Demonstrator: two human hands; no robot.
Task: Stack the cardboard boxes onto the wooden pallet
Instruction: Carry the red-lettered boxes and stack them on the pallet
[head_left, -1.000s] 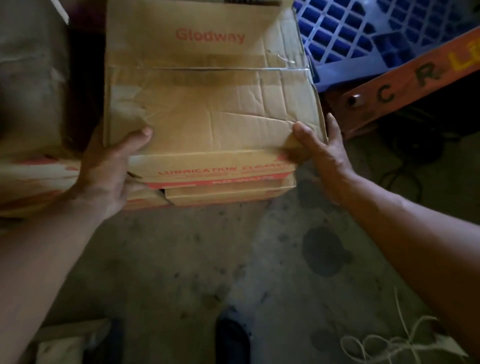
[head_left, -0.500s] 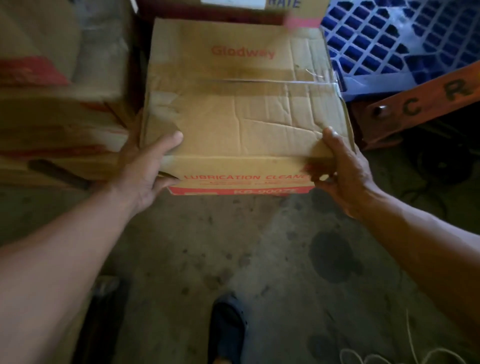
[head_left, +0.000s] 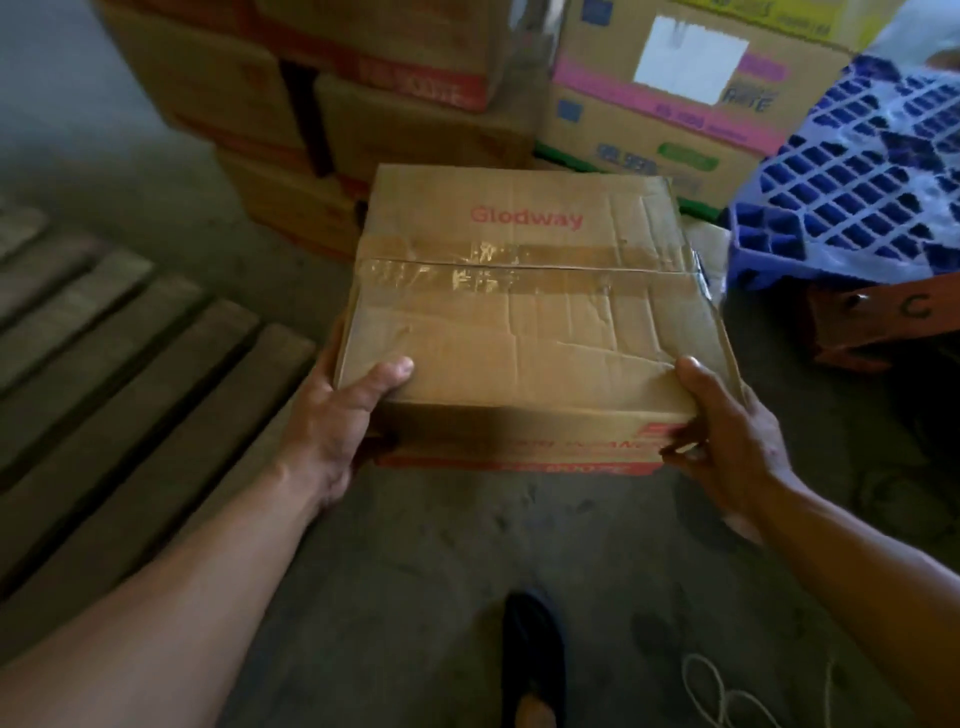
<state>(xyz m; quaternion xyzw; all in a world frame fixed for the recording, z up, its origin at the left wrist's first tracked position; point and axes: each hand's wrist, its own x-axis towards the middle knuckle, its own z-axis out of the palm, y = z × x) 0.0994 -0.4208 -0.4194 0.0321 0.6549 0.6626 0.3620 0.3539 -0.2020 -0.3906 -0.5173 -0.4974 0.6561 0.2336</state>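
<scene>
I hold a brown cardboard box (head_left: 524, 332) marked "Glodway" in red, taped across its creased top, in the air above the concrete floor. My left hand (head_left: 345, 415) grips its near left corner, thumb on top. My right hand (head_left: 727, 441) grips the near right corner, thumb on the lid and fingers on the red-printed front face. The wooden pallet (head_left: 109, 374) lies on the floor at the left, its slats bare. More stacked cardboard boxes (head_left: 332, 98) stand behind the held box.
Boxes with pink bands (head_left: 670, 93) stand at the back right. A blue plastic pallet (head_left: 852, 187) leans beside them over an orange beam (head_left: 878, 322). My dark shoe (head_left: 535, 654) is on the floor below the box. Loose cord (head_left: 722, 691) lies at the bottom right.
Both hands have lifted the box off the stack and carried it back and left. The view has swung so the wooden pallet now shows at the left.
</scene>
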